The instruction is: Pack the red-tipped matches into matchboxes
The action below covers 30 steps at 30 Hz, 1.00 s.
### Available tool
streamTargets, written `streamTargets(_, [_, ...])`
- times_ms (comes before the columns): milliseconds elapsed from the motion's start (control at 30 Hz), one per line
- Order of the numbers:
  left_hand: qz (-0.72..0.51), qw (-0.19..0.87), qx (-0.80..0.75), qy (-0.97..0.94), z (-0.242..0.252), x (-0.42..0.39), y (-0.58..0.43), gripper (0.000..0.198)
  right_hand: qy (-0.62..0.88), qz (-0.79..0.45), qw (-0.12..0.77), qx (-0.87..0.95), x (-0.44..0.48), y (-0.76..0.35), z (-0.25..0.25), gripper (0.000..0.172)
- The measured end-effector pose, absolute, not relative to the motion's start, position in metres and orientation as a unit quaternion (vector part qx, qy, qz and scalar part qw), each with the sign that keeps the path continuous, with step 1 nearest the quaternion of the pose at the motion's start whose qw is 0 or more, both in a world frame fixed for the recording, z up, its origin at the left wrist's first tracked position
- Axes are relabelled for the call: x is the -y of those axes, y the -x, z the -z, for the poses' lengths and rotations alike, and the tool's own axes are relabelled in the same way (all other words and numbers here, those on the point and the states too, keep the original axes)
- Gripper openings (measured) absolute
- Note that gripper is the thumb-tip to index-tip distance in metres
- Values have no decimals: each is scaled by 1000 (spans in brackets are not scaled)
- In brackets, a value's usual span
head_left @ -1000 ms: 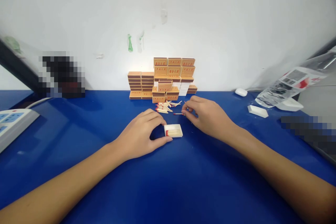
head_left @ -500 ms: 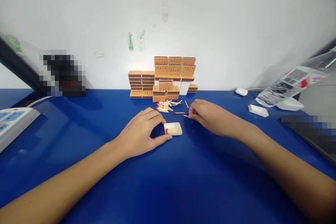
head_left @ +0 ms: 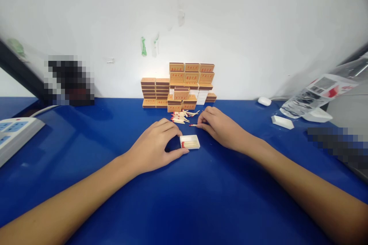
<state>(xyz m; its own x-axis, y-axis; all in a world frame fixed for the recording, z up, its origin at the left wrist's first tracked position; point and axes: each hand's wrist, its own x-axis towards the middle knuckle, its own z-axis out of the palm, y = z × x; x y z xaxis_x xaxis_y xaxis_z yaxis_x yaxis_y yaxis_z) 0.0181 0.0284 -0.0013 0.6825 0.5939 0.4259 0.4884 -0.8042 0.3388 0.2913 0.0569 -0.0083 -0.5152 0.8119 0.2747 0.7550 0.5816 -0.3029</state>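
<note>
My left hand (head_left: 156, 143) holds a small white matchbox tray (head_left: 194, 138) between thumb and forefinger at its left end. Several red-tipped matches (head_left: 189, 144) lie side by side in the tray's near part. Beyond the tray and to its right, my right hand (head_left: 211, 122) pinches matches (head_left: 193, 125) by their plain ends, the red heads pointing left; how many is hard to make out. A loose pile of matches (head_left: 179, 117) lies on the blue table (head_left: 172, 206), just behind the tray.
Orange matchboxes (head_left: 191, 78) stand stacked against the white wall. A power strip (head_left: 17, 134) is at the left, near a pixelated dark object (head_left: 71, 84). At the right are a plastic bottle (head_left: 310, 95), a white block (head_left: 282, 122) and a small white case (head_left: 264, 101).
My right hand has moved left with its match, over to the one that lay beside the pile. The upright loose match is now mostly hidden behind that hand. My left hand has stayed.
</note>
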Motion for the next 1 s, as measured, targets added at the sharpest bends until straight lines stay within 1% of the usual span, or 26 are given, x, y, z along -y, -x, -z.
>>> streamTargets(67, [-264, 101, -299, -911, 1, -29, -18, 28, 455, -75, 183, 868, -57, -291, 7, 17])
streamTargets(267, [-265, 103, -304, -909, 1, -29, -17, 28, 451, -61, 158, 876, -51, -288, 4, 17])
streamTargets(467, [-268, 103, -300, -910, 2, -29, -17, 26, 462, -47, 184, 866, -50, -284, 5, 15])
streamTargets(600, [-267, 106, -304, -908, 1, -29, -18, 26, 468, -76, 204, 856, -53, -286, 9, 12])
streamTargets(767, [-263, 100, -305, -910, 1, -29, -18, 28, 465, -80, 183, 863, -55, -289, 10, 18])
streamTargets(867, [-260, 102, -304, -911, 1, -29, -17, 28, 461, -69, 173, 867, -55, -290, 10, 19])
streamTargets(1000, [-262, 102, -305, -910, 1, -29, -17, 28, 450, -64, 197, 869, -47, -285, 0, 17])
